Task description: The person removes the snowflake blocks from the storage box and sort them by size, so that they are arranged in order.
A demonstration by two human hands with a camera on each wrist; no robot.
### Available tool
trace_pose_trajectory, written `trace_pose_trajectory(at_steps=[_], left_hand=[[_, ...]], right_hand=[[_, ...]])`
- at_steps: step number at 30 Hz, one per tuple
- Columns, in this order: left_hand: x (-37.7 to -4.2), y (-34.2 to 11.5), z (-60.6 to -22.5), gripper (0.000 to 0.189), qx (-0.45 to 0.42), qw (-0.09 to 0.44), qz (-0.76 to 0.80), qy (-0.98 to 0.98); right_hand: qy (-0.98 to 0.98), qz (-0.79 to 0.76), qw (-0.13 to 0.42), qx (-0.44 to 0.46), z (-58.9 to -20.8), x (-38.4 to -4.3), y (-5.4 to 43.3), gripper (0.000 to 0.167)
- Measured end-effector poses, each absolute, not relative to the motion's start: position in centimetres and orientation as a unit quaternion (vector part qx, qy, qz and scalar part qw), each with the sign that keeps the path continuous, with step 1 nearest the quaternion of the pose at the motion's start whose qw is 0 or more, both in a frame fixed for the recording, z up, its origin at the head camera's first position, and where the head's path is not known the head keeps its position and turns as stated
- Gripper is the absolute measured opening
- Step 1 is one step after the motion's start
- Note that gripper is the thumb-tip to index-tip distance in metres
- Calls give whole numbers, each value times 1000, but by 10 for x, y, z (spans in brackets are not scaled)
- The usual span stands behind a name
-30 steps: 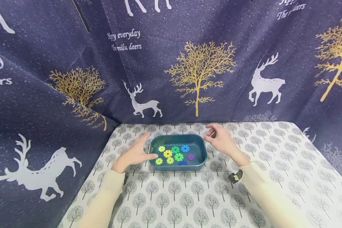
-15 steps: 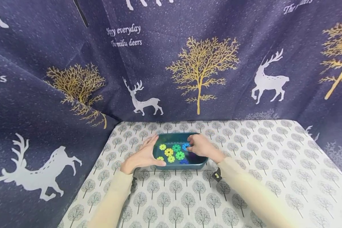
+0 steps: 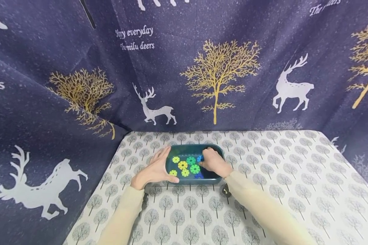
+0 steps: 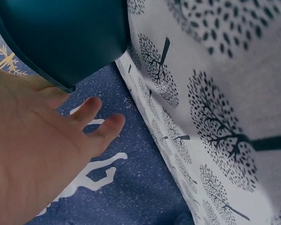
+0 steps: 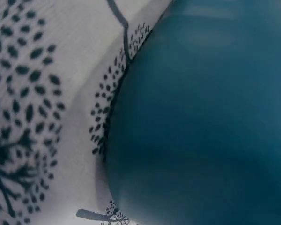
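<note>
A dark teal plastic bin [image 3: 190,181] holds several flat snowflake discs. A yellow disc [image 3: 182,165], a green disc [image 3: 195,169] and a blue disc [image 3: 199,159] lie on its floor. My left hand [image 3: 154,170] spans the bin's left end, thumb at the near rim, fingers spread along the far left corner. In the left wrist view, its fingers [image 4: 100,122] are loosely bent beside the bin wall. My right hand [image 3: 214,162] reaches down inside the right part, fingers bent close to the blue disc; I cannot tell whether they hold a disc. A dark blue disc [image 3: 198,176] lies nearer me.
A white tablecloth [image 3: 202,217] with grey trees covers the table under the bin. A dark blue curtain [image 3: 184,81] with deer and gold trees hangs behind and along the left. The bin's outer wall [image 5: 201,122] fills most of the right wrist view.
My right hand has come from outside the bin's right end down into it, now covering where the purple disc lay. My left hand has moved in against the left end.
</note>
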State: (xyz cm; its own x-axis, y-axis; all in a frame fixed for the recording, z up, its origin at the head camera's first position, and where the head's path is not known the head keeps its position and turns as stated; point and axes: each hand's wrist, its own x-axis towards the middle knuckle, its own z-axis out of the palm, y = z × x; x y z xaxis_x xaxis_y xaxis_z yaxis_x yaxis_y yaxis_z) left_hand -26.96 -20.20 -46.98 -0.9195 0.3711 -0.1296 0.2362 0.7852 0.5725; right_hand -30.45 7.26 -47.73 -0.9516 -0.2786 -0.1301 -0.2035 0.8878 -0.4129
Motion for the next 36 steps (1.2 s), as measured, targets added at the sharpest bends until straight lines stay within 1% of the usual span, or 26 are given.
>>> trace_pose_trajectory(at_steps=[5,8,9,13,14,15,17,23,31,36], left_hand=[[-267,-202,-471,149,165,118,278,939],[-267,-202,-471,148,166,113,280,939],[-267,-203,-471,148,166,115,280,938],[-269,-203,-471,147,166,119,279,938],[-269,-203,-471,148,165,120,278,939],[-269,-203,-472,148,164,120,276,939],[-270,-203,-472,148,161,120,275,940],[-269,-203,-470,148,154,125,283,939],[-270,-203,-465,147,156,123,281,939],[-269,-200,-466,147,163,125,284,937]], right_hand=[[968,-209,89,-109,-482,-302,69,22],[969,-205,95,-99,-482,-302,65,27],[970,-203,97,-96,-482,-301,64,34],[971,-199,101,-84,-482,-301,60,79],[971,-200,101,-86,-482,-301,60,86],[970,-201,101,-89,-483,-300,60,87],[968,-209,101,-98,-483,-300,60,84],[959,-230,96,-132,-483,-300,65,54],[953,-233,103,-166,-478,-302,72,51],[953,-237,104,-156,-476,-302,75,52]])
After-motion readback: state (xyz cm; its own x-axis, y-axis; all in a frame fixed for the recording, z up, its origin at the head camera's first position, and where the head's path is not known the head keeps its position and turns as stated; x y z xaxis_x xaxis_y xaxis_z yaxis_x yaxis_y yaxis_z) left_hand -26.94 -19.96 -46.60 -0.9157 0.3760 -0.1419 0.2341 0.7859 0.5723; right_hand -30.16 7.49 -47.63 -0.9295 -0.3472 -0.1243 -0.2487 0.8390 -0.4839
